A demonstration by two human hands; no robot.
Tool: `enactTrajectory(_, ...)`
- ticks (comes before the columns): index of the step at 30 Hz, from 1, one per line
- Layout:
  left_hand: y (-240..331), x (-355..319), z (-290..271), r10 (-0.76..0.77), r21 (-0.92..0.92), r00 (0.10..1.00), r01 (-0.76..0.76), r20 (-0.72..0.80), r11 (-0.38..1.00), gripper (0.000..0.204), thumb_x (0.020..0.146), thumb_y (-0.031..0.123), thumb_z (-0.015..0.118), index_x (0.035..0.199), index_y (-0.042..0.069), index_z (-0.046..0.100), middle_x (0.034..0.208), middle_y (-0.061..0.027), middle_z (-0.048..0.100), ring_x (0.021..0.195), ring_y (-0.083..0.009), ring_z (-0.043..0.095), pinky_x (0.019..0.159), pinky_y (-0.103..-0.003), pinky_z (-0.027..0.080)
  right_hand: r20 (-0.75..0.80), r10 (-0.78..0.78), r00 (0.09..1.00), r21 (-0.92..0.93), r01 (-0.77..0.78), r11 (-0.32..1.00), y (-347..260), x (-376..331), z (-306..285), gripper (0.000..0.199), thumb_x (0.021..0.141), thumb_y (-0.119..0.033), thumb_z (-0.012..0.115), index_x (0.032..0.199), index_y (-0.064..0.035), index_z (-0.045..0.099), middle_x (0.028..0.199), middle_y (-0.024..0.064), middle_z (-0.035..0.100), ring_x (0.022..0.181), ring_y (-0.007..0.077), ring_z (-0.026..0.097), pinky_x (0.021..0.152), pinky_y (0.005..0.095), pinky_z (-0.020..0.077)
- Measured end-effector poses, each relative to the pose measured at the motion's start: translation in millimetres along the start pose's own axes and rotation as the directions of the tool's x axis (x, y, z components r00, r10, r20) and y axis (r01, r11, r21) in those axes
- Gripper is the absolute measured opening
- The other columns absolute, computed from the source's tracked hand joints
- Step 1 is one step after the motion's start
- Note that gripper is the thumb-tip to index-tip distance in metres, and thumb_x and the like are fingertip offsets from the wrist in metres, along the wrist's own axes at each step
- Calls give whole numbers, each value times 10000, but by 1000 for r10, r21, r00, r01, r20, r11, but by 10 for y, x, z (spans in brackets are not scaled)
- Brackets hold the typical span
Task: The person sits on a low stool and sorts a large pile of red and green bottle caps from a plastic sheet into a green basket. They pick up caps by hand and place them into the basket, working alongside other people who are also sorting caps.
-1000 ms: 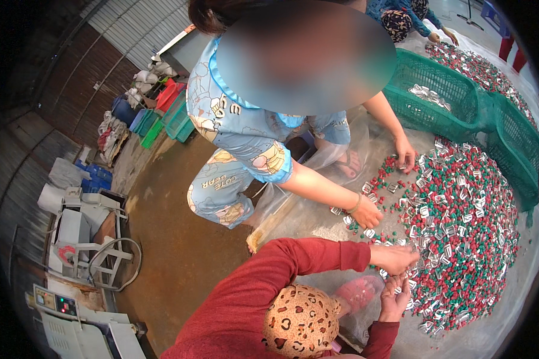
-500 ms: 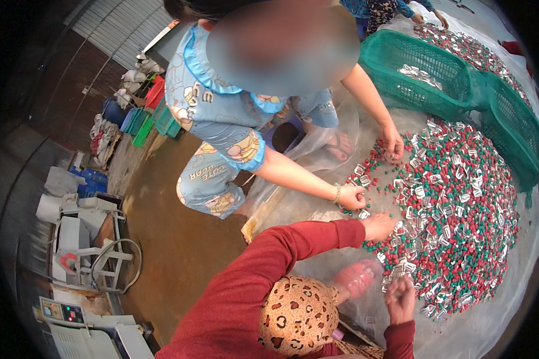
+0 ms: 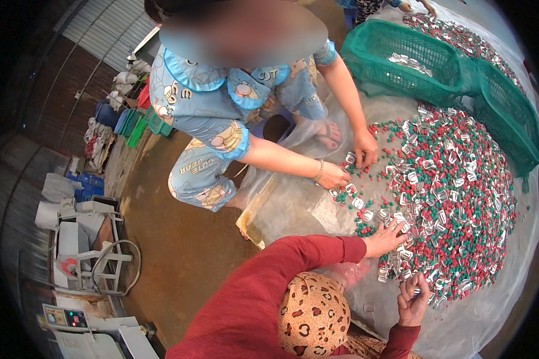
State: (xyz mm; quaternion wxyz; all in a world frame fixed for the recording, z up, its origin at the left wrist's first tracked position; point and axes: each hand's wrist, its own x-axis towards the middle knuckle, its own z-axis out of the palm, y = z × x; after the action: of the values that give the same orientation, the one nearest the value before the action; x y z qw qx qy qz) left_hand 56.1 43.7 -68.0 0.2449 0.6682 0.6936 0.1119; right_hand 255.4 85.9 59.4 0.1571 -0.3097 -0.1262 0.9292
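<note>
Head view: left hand [image 3: 384, 238] spread flat, right hand [image 3: 413, 298] pinching silver pieces [image 3: 437, 197] among red-green pile.

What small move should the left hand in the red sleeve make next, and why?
Probably curl the left hand's fingers around the shiny silver metal clips beneath them: it lies open and spread on the near edge of the mixed pile of red and green pellets, apparently holding nothing yet.

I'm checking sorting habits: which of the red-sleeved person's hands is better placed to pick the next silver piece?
Left, probably. The left hand lies open on the silver pieces at the edge of the pile. The right hand is turned up, fingers curled, beside the pile.
</note>
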Motion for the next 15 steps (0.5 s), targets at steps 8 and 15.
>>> enactTrajectory(8,-11,46,-260,0,-33,1000,0,-5,999,507,743,6,571,1224,96,441,1222,-187,411,1213,-359,354,948,-554,341,-139,-22,990,80,34,996,113,93,-194,225,936,-248,468,767,-104,433,571,-25,311,437,64,246,290,194,193)
enactTrajectory(15,-41,-79,-159,81,154,969,-45,-235,987,494,706,58,636,1174,80,482,1164,-171,449,1147,-340,412,889,-519,402,-195,-96,976,-216,53,975,277,188,115,87,916,-196,511,941,-113,518,762,-17,511,651,85,494,517,203,383)
